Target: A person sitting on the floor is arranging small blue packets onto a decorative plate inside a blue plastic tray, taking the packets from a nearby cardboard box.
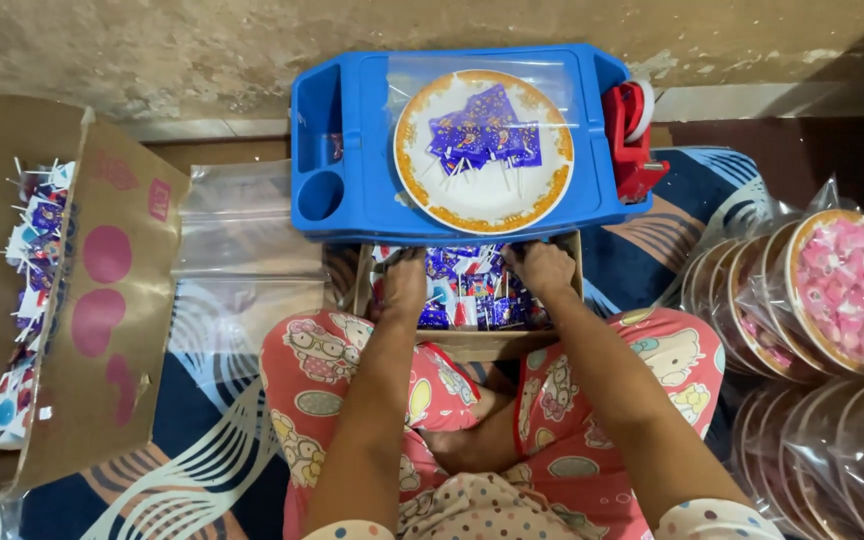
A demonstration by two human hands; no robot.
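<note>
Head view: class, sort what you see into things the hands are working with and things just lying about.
In use: left hand and right hand, both in the small box of wrapped lollipops; plate with lollipops on the blue tray.

Lying about: tape dispenser; big cardboard box; wrapped plates of pink sweets.

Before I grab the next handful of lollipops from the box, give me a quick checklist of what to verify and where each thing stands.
1. Both hands in the small box: ok, left hand and right hand rest on the wrapped lollipops.
2. Lollipops actually gripped: cannot tell, fingers are buried.
3. Plate has room: ok, only a small pile of purple lollipops on it.
4. Blue tray sits level: ok.
5. Tape dispenser within reach: ok, at the tray's right end.
</note>
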